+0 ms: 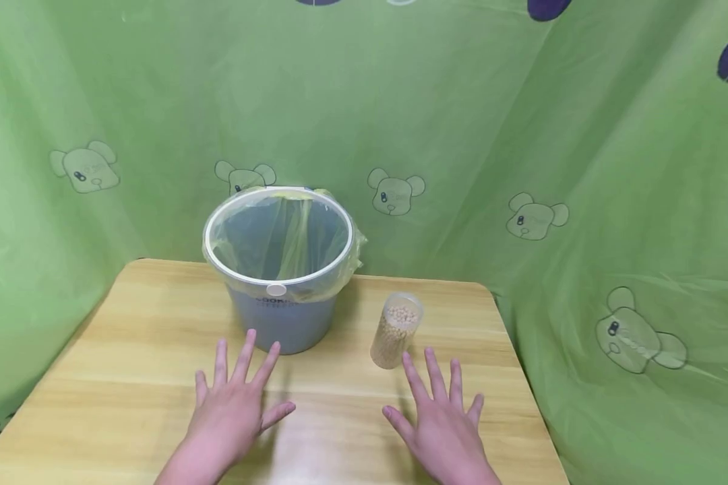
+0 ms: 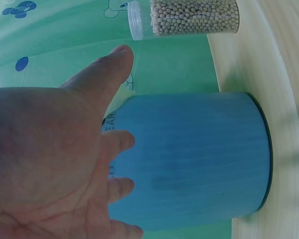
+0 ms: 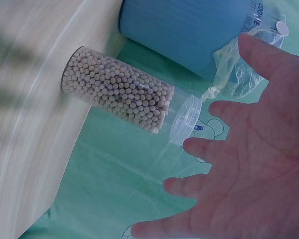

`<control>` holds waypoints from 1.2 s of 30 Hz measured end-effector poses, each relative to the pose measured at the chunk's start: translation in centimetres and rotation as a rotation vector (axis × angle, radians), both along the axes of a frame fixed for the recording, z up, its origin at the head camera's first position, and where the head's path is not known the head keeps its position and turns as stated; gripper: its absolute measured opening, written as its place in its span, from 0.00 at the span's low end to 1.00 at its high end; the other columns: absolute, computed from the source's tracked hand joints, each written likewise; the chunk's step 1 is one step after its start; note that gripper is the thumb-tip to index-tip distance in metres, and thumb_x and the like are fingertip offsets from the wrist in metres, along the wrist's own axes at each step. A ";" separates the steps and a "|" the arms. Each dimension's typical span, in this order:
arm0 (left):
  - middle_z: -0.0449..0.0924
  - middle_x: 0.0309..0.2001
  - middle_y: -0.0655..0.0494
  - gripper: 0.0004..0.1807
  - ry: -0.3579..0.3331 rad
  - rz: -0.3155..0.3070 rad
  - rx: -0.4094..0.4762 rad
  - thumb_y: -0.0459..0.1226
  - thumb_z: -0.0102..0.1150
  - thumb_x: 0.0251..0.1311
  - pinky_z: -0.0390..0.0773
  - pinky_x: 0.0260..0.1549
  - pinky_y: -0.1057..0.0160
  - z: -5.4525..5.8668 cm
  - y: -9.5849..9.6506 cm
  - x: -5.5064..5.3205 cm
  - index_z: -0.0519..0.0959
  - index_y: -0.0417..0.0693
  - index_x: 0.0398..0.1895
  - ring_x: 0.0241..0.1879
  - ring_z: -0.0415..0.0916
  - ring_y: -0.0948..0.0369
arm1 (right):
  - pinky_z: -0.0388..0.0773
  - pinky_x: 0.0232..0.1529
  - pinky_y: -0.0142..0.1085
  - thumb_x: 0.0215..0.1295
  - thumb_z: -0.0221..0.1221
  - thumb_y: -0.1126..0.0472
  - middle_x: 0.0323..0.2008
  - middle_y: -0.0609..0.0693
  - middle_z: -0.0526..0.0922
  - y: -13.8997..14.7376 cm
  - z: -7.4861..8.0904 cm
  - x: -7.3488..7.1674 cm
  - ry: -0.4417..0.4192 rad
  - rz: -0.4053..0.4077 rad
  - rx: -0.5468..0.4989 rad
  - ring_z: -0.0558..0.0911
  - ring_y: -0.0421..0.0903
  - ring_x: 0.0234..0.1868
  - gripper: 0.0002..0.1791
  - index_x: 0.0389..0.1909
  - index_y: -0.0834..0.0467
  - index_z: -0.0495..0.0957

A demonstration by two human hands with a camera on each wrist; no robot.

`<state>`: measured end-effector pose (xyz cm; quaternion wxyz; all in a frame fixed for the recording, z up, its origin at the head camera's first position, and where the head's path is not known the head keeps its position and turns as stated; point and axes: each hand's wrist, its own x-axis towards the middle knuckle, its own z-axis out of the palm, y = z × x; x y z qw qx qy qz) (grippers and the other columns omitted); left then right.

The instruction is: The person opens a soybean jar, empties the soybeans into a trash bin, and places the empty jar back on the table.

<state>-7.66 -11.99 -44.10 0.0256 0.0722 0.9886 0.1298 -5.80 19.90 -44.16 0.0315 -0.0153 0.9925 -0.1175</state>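
My left hand (image 1: 230, 407) is spread, fingers straight and holding nothing, in front of a blue-grey bin (image 1: 285, 323). A white ring rim (image 1: 212, 252) tops the bin, with a thin yellowish plastic bag (image 1: 346, 269) lining it and hanging over the outside. My right hand (image 1: 443, 424) is spread too, palm facing forward and down, with nothing in it. Just beyond its fingers stands a clear cylindrical jar (image 1: 394, 330), filled most of the way with small beige balls (image 3: 122, 89). In the right wrist view the jar's clear top (image 3: 185, 119) lies near the fingertips.
Bin and jar share a light wood-grain table (image 1: 145, 337), the bin at the back left and the jar right of it. Green cloth (image 1: 449, 101) printed with cartoon animal heads hangs behind the table and along its sides.
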 end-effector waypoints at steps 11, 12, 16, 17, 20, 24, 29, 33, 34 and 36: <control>0.55 0.87 0.41 0.49 0.139 -0.031 0.013 0.67 0.64 0.67 0.66 0.66 0.13 0.4 0.5 -0.3 0.61 0.62 0.86 0.82 0.55 0.26 | 0.47 0.67 0.92 0.76 0.55 0.27 0.90 0.57 0.44 0.5 0.4 -0.1 0.051 -0.005 0.012 0.44 0.79 0.85 0.49 0.89 0.39 0.48; 0.58 0.86 0.41 0.48 0.159 -0.038 0.016 0.66 0.65 0.67 0.70 0.65 0.15 0.5 0.6 -0.4 0.62 0.61 0.86 0.80 0.59 0.27 | 0.49 0.66 0.92 0.76 0.56 0.28 0.90 0.58 0.46 0.6 0.4 -0.2 0.071 -0.007 0.014 0.46 0.79 0.85 0.49 0.89 0.40 0.49; 0.64 0.83 0.42 0.48 0.194 -0.072 0.055 0.64 0.67 0.67 0.79 0.61 0.23 1.0 1.5 -0.8 0.63 0.60 0.85 0.77 0.67 0.33 | 0.58 0.65 0.90 0.73 0.64 0.34 0.88 0.60 0.53 0.9 0.9 -1.1 0.184 -0.003 0.008 0.53 0.80 0.83 0.49 0.88 0.44 0.55; 0.65 0.82 0.42 0.48 0.196 -0.084 0.071 0.63 0.67 0.68 0.80 0.61 0.25 1.1 1.7 -0.9 0.62 0.60 0.86 0.77 0.68 0.34 | 0.61 0.65 0.89 0.73 0.66 0.36 0.87 0.61 0.55 1.0 1.1 -1.5 0.217 0.000 0.001 0.55 0.80 0.83 0.49 0.87 0.45 0.56; 0.67 0.81 0.44 0.49 0.207 -0.122 0.138 0.62 0.68 0.68 0.81 0.62 0.27 1.1 2.4 -1.5 0.60 0.60 0.87 0.76 0.70 0.38 | 0.67 0.69 0.83 0.70 0.71 0.40 0.85 0.65 0.59 1.2 1.9 -3.3 0.298 0.016 -0.040 0.60 0.80 0.81 0.50 0.86 0.50 0.60; 0.68 0.81 0.46 0.51 0.207 -0.197 0.271 0.57 0.74 0.65 0.80 0.68 0.31 0.5 3.5 -2.6 0.61 0.57 0.86 0.76 0.72 0.42 | 0.70 0.74 0.73 0.68 0.73 0.42 0.83 0.69 0.60 1.5 2.7 -6.1 0.296 0.030 -0.085 0.62 0.77 0.81 0.52 0.85 0.55 0.60; 0.65 0.82 0.49 0.56 0.070 -0.261 0.507 0.51 0.81 0.59 0.76 0.76 0.41 -1.4 5.3 -4.3 0.58 0.56 0.87 0.78 0.70 0.45 | 0.79 0.70 0.68 0.68 0.72 0.40 0.83 0.69 0.60 1.6 2.5 -9.7 0.203 0.014 -0.132 0.66 0.71 0.81 0.54 0.86 0.57 0.57; 0.60 0.84 0.43 0.59 -0.029 -0.287 0.646 0.51 0.82 0.57 0.72 0.78 0.38 -3.3 6.8 -5.9 0.56 0.53 0.87 0.80 0.67 0.42 | 0.79 0.70 0.68 0.66 0.74 0.39 0.79 0.70 0.66 1.3 1.7 -11.7 0.141 -0.018 -0.206 0.75 0.71 0.74 0.58 0.86 0.60 0.55; 0.59 0.84 0.42 0.60 -0.046 -0.293 0.666 0.52 0.82 0.57 0.71 0.78 0.37 -3.8 7.2 -6.2 0.56 0.53 0.88 0.80 0.66 0.41 | 0.79 0.70 0.67 0.66 0.74 0.39 0.78 0.70 0.68 1.2 1.5 -12.0 0.128 -0.026 -0.220 0.76 0.70 0.73 0.59 0.86 0.60 0.55; 0.57 0.85 0.41 0.61 -0.078 -0.297 0.690 0.53 0.82 0.57 0.70 0.79 0.36 -4.8 7.9 -6.9 0.54 0.53 0.88 0.81 0.65 0.39 | 0.80 0.70 0.66 0.66 0.74 0.39 0.76 0.70 0.70 1.3 1.0 -12.4 0.113 -0.044 -0.238 0.78 0.69 0.71 0.59 0.86 0.61 0.54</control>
